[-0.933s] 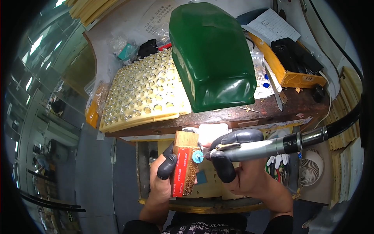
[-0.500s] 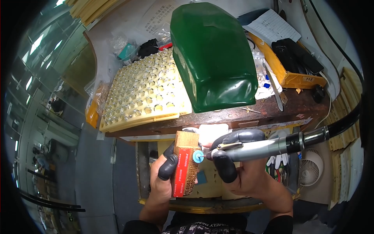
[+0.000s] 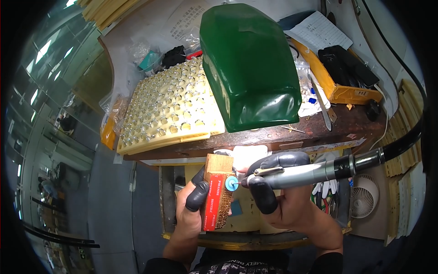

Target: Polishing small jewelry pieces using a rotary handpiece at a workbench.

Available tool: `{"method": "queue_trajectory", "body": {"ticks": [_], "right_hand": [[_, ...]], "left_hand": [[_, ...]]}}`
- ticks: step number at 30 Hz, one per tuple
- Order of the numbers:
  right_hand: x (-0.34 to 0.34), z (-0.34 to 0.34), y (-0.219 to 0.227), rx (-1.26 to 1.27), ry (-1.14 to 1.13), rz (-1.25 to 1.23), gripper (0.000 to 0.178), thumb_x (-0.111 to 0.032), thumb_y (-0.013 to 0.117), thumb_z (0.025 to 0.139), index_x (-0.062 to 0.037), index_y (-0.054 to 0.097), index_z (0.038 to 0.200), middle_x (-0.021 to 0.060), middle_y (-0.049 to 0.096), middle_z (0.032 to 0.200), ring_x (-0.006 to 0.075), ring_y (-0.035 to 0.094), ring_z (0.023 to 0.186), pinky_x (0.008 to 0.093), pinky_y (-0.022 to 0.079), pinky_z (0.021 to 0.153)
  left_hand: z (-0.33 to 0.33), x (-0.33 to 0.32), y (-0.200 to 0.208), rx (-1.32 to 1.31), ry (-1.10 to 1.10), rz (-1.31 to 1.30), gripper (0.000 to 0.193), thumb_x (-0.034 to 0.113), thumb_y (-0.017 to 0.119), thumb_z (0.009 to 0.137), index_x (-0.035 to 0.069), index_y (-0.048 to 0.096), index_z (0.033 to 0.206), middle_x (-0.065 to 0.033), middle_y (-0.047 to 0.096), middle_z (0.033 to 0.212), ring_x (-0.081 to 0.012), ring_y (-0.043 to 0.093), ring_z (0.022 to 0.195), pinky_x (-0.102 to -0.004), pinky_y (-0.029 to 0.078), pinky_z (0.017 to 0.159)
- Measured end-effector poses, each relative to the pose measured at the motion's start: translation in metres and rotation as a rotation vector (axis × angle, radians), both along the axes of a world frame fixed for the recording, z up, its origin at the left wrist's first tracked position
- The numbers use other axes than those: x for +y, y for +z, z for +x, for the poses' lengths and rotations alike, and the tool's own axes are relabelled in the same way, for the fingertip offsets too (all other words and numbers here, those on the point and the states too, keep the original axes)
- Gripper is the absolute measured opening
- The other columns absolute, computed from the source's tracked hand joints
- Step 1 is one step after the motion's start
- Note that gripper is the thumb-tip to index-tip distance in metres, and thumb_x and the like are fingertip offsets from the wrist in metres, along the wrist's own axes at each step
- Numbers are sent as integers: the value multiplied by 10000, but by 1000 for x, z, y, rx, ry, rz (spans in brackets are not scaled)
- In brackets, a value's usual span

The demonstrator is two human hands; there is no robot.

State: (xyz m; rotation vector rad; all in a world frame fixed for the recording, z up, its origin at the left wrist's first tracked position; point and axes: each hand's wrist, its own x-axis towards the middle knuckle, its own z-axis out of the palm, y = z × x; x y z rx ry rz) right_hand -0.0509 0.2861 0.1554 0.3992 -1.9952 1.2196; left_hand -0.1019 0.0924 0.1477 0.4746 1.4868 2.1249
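Left grip [image 3: 189, 208], black covers on the fingers, clamped on a long rectangular wooden block [image 3: 220, 164], bare brown wood at its far end; block runs away from the wearer, leaning slightly. Glossy red printed tape [image 3: 211, 203] covers the block face next to the left thumb; small gold-coloured beads [image 3: 223, 212] in tight rows on the face toward the right grip. Right grip [image 3: 284, 205], also black-covered fingers, closed pen-style around a silver metal cylindrical rotary handpiece [image 3: 312, 173], black collar and black flexible hose [image 3: 404, 141] leading off right of that grip. Between the two grips: small round light-blue disc [image 3: 232, 183] on the handpiece tip, at the upper part of the beaded face; actual contact can't be told. Beyond both grips, dark brown wooden tabletop [image 3: 273, 136]. On it, beyond and left of the left grip: cream slab [image 3: 200, 132] with rows of shiny ring-shaped metal pieces [image 3: 166, 102]. Straight beyond the grips: big glossy dark-green angular cover [image 3: 251, 68]. Beyond and right of the right grip: thin metal blade-like tool [image 3: 326, 114], then yellow-orange open box [image 3: 353, 93] holding black items [image 3: 349, 66]. Right of the right grip, lower than the handpiece: white gloves [image 3: 325, 187] and white round fan [image 3: 365, 195].
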Motion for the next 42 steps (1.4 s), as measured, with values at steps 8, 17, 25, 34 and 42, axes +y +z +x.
{"method": "queue_trajectory", "body": {"ticks": [8,17,25,34,42], "right_hand": [[3,0,3,-23,16,37,152,-120,620,896,13,664,836,134,688,831,198,678,745,315,543,687],[2,3,-1,-60,82,-55,156,-114,605,909,32,621,857,150,682,843,208,683,752,329,551,696],[2,3,4,-65,93,-45,148,-107,613,901,34,631,861,145,684,851,200,680,755,324,548,696],[2,4,2,-101,104,-89,141,-107,616,900,28,634,861,143,687,860,198,675,754,319,543,698],[3,3,2,-83,88,-29,145,-116,614,910,28,632,897,143,685,882,199,678,781,324,544,710]], "left_hand": [[0,0,0,1,4,2,777,486,556,932,-83,349,1419,-182,602,1154,-184,646,880,-301,574,669],[1,0,-2,-5,19,24,801,507,561,922,-93,351,1409,-191,602,1152,-192,652,877,-312,579,669],[0,0,-3,-39,11,40,806,503,580,911,-93,354,1404,-197,598,1151,-200,652,871,-319,581,668],[-1,0,-4,-49,9,35,808,497,581,911,-95,344,1407,-202,596,1153,-208,652,872,-324,585,669],[0,-1,-4,-43,10,42,799,491,573,917,-96,342,1408,-204,597,1152,-209,654,873,-324,586,669]]}}
